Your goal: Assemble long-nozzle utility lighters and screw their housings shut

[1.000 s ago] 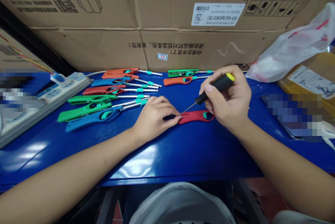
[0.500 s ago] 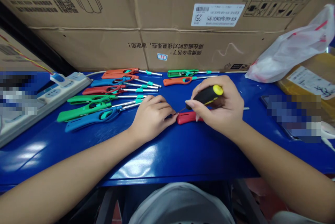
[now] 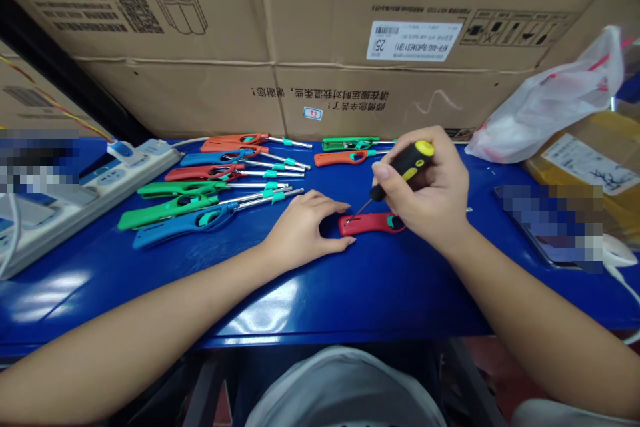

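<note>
A red long-neck lighter point(image 3: 367, 223) lies on the blue table point(image 3: 350, 294) in front of me. My right hand point(image 3: 430, 194) grips a black screwdriver with a yellow cap point(image 3: 405, 162), its thin tip touching the lighter's left end. My left hand point(image 3: 303, 227) rests on the table just left of that end, fingers curled and a little apart, thumb and forefinger near the lighter; I cannot see anything in it.
Several red, orange, green and blue lighters point(image 3: 210, 180) lie in a row at the left, two more point(image 3: 350, 150) behind. A white power strip point(image 3: 90, 184) sits far left. Cardboard boxes point(image 3: 320, 34) wall the back. A plastic bag point(image 3: 545, 100) lies right.
The screwdriver has tilted back up from lying low, its tip now on the lighter's end. My left hand has loosened and drawn slightly away from the lighter.
</note>
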Demonstrator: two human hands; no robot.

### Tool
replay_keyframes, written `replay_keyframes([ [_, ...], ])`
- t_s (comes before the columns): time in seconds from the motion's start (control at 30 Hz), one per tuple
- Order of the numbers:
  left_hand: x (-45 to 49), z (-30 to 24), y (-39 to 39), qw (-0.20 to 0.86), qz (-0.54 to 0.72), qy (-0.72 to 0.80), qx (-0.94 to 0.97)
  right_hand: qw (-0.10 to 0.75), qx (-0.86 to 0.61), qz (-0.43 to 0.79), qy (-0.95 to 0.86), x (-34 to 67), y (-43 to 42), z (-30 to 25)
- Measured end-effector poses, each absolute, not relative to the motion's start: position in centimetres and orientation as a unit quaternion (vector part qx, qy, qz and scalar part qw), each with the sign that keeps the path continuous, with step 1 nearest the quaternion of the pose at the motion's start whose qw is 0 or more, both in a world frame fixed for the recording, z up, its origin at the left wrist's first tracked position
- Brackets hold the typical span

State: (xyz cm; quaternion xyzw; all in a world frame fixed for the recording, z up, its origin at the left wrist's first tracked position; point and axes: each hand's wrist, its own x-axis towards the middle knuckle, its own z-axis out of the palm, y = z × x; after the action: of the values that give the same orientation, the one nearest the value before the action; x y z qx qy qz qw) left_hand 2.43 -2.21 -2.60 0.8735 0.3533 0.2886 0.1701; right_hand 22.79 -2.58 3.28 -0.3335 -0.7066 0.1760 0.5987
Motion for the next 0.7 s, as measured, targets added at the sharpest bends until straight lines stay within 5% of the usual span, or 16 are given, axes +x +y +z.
replay_keyframes([
  [0.7, 2.6, -3.2, -1.9, 0.193, 0.301, 0.337, 0.871, 0.561, -0.334, 0.176, -0.737, 22.7, -2.0, 1.6],
])
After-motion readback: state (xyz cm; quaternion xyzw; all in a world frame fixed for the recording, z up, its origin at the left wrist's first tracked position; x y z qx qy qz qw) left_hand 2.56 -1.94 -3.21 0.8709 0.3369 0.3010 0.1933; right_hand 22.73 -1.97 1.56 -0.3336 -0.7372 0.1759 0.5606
